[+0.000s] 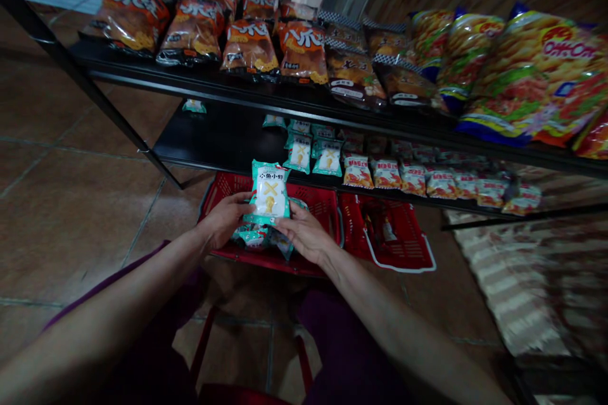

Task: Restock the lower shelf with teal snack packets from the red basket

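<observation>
I hold a teal and white snack packet (270,193) upright between both hands, above a red shopping basket (318,202) on the floor. My left hand (223,218) grips the packet's left edge. Under its lower right corner, my right hand (306,234) has its fingers closed on the packet. Several more teal packets (254,237) lie in the basket beneath my hands. Matching teal packets (313,152) stand on the low black shelf (223,139) just beyond.
A second red basket (403,240) sits to the right. Red and white packets (413,177) line the low shelf. The upper shelf (266,98) carries orange chip bags (190,28) and large colourful bags (532,76). Brown tiled floor (71,190) lies at left.
</observation>
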The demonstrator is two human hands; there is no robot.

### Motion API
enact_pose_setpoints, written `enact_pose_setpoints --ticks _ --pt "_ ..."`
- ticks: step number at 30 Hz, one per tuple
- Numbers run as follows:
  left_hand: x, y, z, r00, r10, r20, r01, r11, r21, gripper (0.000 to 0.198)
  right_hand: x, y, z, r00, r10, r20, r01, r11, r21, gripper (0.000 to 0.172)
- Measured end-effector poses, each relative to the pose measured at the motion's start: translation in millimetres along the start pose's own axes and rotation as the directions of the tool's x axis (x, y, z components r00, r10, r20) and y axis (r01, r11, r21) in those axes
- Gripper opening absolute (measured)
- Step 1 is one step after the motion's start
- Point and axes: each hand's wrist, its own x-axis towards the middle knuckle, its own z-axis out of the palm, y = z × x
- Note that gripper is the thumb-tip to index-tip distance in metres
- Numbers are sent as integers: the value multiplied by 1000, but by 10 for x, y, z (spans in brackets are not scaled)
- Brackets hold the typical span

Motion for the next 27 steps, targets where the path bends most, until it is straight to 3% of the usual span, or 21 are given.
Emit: enact_pose_setpoints --ticks 5,9,15,20,27 --pt "-52 -34 -51 999 14 -29 -14 1000 4 36 16 64 6 1000 21 20 -21 1000 -17 49" --pt "-52 -60 -96 999 27 -44 -27 1000 -8 34 45 112 11 998 52 -31 -52 999 -13 44" --pt "34 -89 -135 989 144 -29 -142 988 65 32 114 161 74 999 39 -30 -40 999 -16 39" --pt "137 -163 -102 970 186 -154 -159 972 170 32 200 206 66 999 11 -52 -15 997 -71 38" --pt "219 -183 8 976 172 -136 -146 972 187 37 258 162 20 993 8 -120 -9 1000 -8 25"
